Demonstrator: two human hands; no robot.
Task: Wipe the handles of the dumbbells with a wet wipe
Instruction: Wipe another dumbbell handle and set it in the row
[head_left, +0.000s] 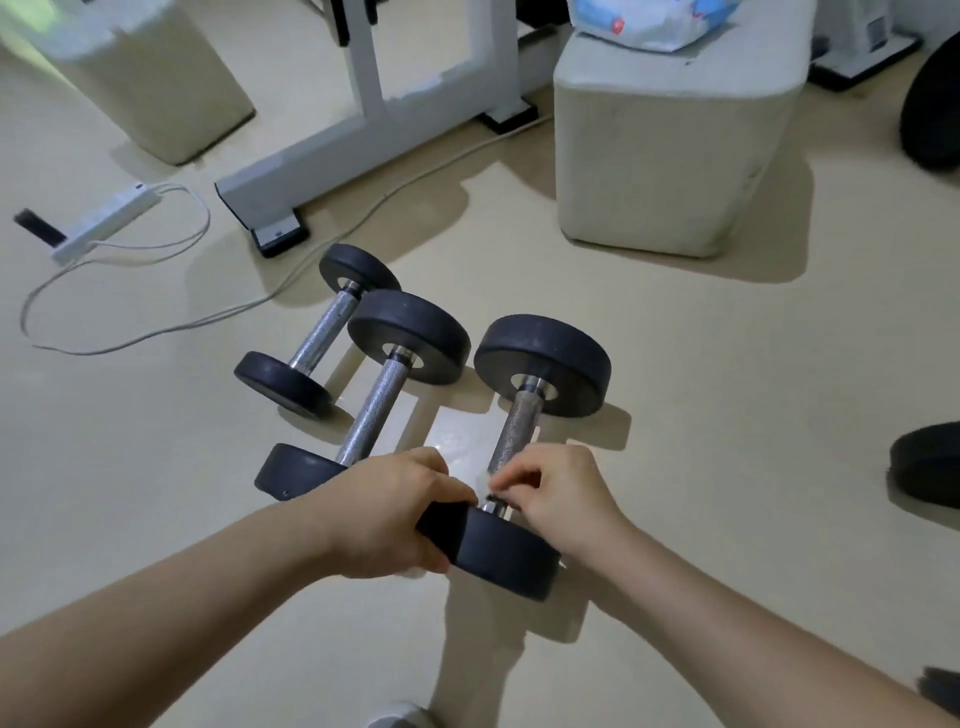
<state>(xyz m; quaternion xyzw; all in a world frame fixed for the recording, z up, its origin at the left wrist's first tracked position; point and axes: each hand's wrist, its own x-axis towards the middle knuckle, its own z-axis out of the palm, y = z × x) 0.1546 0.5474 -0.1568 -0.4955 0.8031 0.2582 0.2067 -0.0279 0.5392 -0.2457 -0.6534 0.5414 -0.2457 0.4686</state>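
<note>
Left hand (395, 514) grips dumbbell plate (498, 558); right hand (561, 499) pinches wipe (484, 479) against its handle (515, 434).

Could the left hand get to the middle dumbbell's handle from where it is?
Probably yes. The middle dumbbell's handle lies bare just beyond the left hand, nothing across it; the hand would first have to release the right dumbbell's near plate.
</note>
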